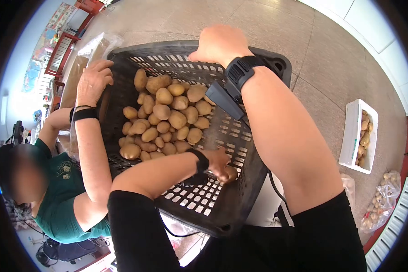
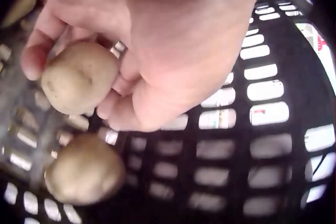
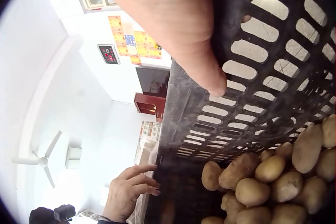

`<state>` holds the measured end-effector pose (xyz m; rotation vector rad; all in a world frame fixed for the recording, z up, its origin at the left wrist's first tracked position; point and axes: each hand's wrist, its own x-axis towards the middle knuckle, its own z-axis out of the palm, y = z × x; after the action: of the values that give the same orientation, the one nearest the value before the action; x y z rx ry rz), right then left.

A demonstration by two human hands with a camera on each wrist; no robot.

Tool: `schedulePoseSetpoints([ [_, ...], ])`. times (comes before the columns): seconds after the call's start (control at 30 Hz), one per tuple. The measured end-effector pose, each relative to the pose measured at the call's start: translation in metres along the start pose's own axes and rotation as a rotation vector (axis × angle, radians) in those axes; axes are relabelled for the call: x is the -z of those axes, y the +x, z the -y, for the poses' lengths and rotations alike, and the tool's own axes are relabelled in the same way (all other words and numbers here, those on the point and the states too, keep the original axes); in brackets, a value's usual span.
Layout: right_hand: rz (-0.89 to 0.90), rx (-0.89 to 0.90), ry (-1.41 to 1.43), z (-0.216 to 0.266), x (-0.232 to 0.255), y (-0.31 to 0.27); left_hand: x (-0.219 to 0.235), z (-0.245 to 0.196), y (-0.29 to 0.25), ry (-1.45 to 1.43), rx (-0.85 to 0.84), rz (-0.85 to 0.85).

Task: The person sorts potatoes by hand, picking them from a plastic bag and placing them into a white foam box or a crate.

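Observation:
A potato sits between the thumb and curled fingers of my left hand, low inside a black plastic crate. Just below it in the left wrist view lies a second potato on the slotted bottom. My right hand grips the crate's far rim; in the right wrist view its thumb hangs over the inner wall. A heap of potatoes fills the crate's left part.
Another person in a green shirt stands at the left, one hand at the crate's left rim. On the floor at right are a white box of potatoes and a clear plastic bag with more produce.

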<state>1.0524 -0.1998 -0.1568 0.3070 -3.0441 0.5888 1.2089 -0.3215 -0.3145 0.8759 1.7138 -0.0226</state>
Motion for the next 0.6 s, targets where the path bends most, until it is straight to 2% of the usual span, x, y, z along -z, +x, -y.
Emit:
schedulePoseSetpoints([
  [0.07,-0.008,0.028,-0.011,0.0,0.0,0.0,-0.012,-0.002,-0.002,0.191,0.021,-0.131],
  [0.1,-0.012,0.031,-0.009,0.0,0.0,-0.001,-0.007,-0.01,-0.001,0.163,0.066,-0.028],
  [0.2,0.0,0.028,-0.022,0.001,0.004,0.0,-0.011,-0.018,-0.002,0.144,0.091,-0.107],
  [0.27,0.064,-0.014,-0.005,0.002,0.005,0.0,-0.017,-0.016,0.003,0.06,0.11,-0.093],
  [0.33,0.085,-0.023,0.022,0.002,0.007,0.0,-0.023,-0.012,0.011,0.044,0.05,-0.195],
  [0.47,0.066,-0.012,0.006,0.001,0.004,0.0,-0.018,0.006,0.028,0.097,-0.043,-0.255],
  [0.53,0.045,-0.002,-0.003,0.0,0.006,-0.001,0.013,0.015,0.016,-0.425,0.019,0.007],
  [0.6,0.059,-0.017,0.0,0.001,0.008,-0.003,0.052,0.025,-0.008,-0.425,0.1,-0.073],
])
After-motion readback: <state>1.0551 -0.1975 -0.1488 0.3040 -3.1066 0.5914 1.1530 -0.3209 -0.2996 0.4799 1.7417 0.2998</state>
